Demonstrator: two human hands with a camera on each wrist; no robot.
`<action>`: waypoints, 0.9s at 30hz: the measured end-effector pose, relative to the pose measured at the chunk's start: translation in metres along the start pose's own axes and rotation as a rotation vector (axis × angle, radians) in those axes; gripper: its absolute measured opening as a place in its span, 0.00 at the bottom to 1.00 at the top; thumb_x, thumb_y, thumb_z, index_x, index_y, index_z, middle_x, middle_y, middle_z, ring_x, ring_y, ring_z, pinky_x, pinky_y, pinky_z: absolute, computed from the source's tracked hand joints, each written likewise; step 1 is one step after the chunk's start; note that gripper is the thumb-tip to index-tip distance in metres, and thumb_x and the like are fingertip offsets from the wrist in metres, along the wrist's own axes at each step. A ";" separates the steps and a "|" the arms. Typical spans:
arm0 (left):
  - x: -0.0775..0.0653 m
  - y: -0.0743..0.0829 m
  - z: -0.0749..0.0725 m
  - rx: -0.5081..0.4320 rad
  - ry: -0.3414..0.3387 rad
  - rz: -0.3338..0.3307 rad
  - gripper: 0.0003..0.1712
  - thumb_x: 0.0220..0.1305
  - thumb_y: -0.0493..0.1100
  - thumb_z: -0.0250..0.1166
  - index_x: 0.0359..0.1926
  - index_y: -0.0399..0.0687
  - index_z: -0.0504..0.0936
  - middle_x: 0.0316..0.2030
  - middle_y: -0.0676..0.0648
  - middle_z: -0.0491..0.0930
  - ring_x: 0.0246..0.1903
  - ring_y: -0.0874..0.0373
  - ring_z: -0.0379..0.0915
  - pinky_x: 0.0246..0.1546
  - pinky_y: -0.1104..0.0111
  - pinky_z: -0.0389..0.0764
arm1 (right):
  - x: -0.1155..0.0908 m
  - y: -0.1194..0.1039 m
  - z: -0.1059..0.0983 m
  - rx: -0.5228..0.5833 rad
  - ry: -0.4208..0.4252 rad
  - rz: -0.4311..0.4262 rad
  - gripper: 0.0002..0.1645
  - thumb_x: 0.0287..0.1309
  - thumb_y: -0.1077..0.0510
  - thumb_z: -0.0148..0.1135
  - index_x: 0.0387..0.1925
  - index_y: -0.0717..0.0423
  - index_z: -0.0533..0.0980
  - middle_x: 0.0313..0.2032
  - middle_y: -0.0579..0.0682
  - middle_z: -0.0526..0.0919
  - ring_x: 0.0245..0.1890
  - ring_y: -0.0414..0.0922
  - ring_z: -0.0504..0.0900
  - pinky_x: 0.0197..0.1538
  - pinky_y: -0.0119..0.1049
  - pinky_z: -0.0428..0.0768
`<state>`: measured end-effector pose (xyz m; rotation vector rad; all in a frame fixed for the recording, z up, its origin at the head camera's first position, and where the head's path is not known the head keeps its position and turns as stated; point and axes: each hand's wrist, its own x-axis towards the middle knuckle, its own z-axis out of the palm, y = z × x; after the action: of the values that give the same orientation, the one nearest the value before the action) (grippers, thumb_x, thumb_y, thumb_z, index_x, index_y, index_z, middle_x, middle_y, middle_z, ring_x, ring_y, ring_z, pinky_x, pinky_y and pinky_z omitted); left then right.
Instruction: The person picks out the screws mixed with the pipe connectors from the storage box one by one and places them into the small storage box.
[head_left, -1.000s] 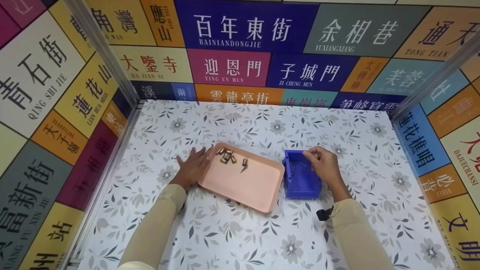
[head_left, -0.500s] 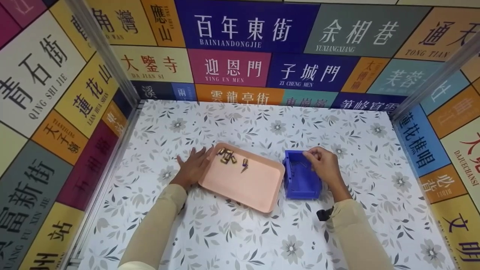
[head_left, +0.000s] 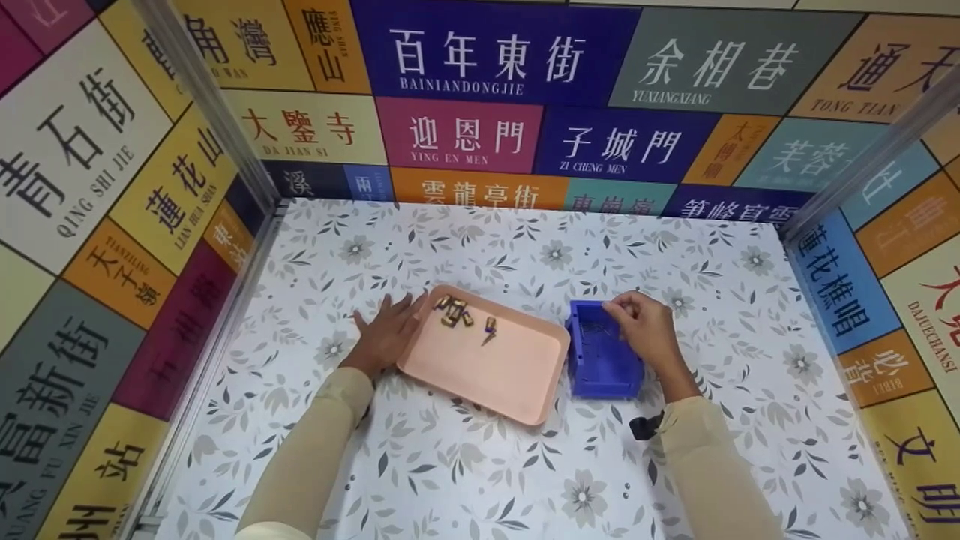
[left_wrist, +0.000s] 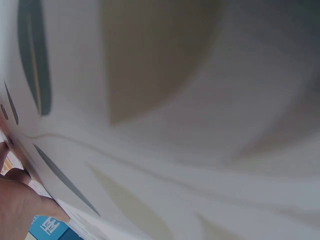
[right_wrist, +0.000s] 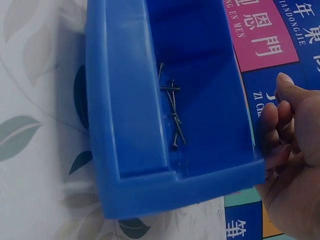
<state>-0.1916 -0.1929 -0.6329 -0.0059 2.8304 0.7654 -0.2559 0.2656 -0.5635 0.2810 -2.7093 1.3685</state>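
In the head view, my left hand [head_left: 386, 335] lies flat with spread fingers against the left side of a pink tray [head_left: 480, 375]. Part of that hand [left_wrist: 22, 205] shows at the lower left of the left wrist view. Several small gold-and-dark cylindrical pieces [head_left: 454, 312] lie in the tray's far left part, with a grey pointed piece [head_left: 489, 337] near one of them. My right hand [head_left: 646, 328] has curled fingers right at the rim of a blue bin [head_left: 607, 386]; I cannot tell whether they hold it. Several thin screws [right_wrist: 173, 107] lie inside the bin.
The two containers stand side by side on a white leaf-and-flower patterned table [head_left: 487, 247]. Colourful sign-printed panels [head_left: 480, 135] rise at the back and both sides, with metal posts [head_left: 870, 135] at the corners. A black band [head_left: 645, 427] is at my right wrist.
My right hand has shifted slightly left along the far rim of the bin. The thin screws inside the bin look slightly rearranged. My left hand and the tray have not moved.
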 end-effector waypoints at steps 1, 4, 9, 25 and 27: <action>0.000 0.000 0.000 0.001 0.001 -0.005 0.34 0.78 0.71 0.26 0.80 0.78 0.47 0.81 0.52 0.51 0.81 0.38 0.31 0.66 0.24 0.21 | 0.001 -0.002 0.001 0.000 0.000 -0.008 0.14 0.65 0.48 0.70 0.34 0.55 0.83 0.17 0.47 0.75 0.13 0.40 0.76 0.19 0.30 0.73; -0.001 0.001 0.000 0.003 0.000 -0.017 0.34 0.77 0.71 0.26 0.80 0.80 0.46 0.81 0.53 0.50 0.82 0.39 0.31 0.67 0.25 0.20 | 0.003 -0.009 0.007 -0.002 -0.009 -0.039 0.14 0.65 0.47 0.70 0.35 0.54 0.83 0.17 0.48 0.76 0.13 0.40 0.76 0.19 0.30 0.72; -0.002 0.002 -0.001 0.001 -0.003 -0.028 0.34 0.77 0.71 0.26 0.80 0.81 0.46 0.81 0.53 0.50 0.82 0.40 0.31 0.67 0.25 0.20 | 0.003 -0.019 0.025 0.019 -0.077 -0.096 0.14 0.66 0.45 0.68 0.36 0.52 0.84 0.17 0.47 0.77 0.14 0.41 0.77 0.21 0.32 0.75; -0.003 0.002 -0.001 -0.032 -0.001 -0.008 0.34 0.78 0.69 0.29 0.80 0.77 0.49 0.81 0.53 0.50 0.82 0.40 0.31 0.67 0.26 0.20 | 0.007 -0.064 0.089 0.105 -0.344 -0.215 0.08 0.65 0.51 0.70 0.37 0.50 0.84 0.16 0.51 0.79 0.14 0.41 0.75 0.19 0.31 0.69; -0.003 0.003 -0.001 -0.031 -0.006 -0.016 0.34 0.78 0.70 0.29 0.80 0.77 0.48 0.81 0.53 0.49 0.82 0.40 0.30 0.68 0.26 0.19 | 0.009 -0.067 0.096 0.102 -0.355 -0.207 0.07 0.64 0.52 0.71 0.37 0.51 0.84 0.17 0.48 0.79 0.15 0.40 0.75 0.20 0.30 0.70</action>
<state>-0.1891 -0.1910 -0.6300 -0.0306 2.8087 0.8047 -0.2506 0.1483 -0.5658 0.8635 -2.7761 1.5204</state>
